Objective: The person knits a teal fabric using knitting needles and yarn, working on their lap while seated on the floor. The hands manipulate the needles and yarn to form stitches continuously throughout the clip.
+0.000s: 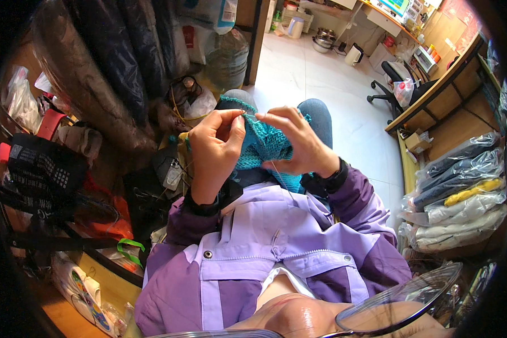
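A teal knitted piece (pixel 253 156) lies bunched across my lap between my knees. With thumb and forefinger, my left hand (pixel 215 145) pinches its upper edge, where something small and thin shows at the fingertips. My right hand (pixel 300 137) is close beside it on the right, over the knitting, its forefinger reaching toward the left fingertips and its thumb spread lower down. A thin pale strand (pixel 281 175) slants from near the right thumb down toward my jacket. Whether the right fingers grip this strand is unclear.
Plastic-covered garments (pixel 110 55) hang at the left, near a large water bottle (pixel 228 57). Wrapped folded clothes (pixel 456 190) are stacked on the right shelf. Beyond my knees are pale floor tiles (pixel 287 63), an office chair (pixel 397 84) and a kettle (pixel 354 55).
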{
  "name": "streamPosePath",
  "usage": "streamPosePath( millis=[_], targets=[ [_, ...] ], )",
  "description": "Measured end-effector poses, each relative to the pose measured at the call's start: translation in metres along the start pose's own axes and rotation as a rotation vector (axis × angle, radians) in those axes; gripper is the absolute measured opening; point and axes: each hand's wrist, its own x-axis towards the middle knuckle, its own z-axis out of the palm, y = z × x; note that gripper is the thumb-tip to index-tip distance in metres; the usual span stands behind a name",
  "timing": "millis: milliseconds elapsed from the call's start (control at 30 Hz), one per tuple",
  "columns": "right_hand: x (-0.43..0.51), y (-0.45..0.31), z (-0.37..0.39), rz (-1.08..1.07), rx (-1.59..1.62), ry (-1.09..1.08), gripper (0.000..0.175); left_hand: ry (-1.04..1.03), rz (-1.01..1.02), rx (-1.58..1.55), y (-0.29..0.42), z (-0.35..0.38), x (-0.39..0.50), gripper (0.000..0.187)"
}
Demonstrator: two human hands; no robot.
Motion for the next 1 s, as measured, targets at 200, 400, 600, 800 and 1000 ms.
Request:
streamPosePath(
  millis=[200, 400, 600, 800, 1000],
  targets=[
    [-0.007, -0.001, 0.027, -0.157, -0.137, 0.243, 0.059, 0.055, 0.043, -0.046, 0.000, 0.002, 0.002, 0.010],
    [-0.010, -0.005, 0.028, 0.023, 0.239, 0.271, 0.035, 0.000, -0.010, -0.111, -0.005, -0.004, 0.004, 0.013],
    [-0.013, -0.007, 0.027, 0.085, 0.444, 0.235, 0.044, -0.129, -0.174, -0.306, -0.005, -0.011, 0.007, 0.015],
    [-0.006, -0.011, 0.033, 0.159, 0.679, 0.260, 0.031, -0.205, -0.235, -0.410, -0.004, -0.013, 0.008, 0.014],
    [0.008, -0.019, 0.029, 0.185, 0.339, 0.271, 0.045, -0.141, -0.195, -0.356, -0.002, -0.008, 0.003, 0.012]
  ],
)
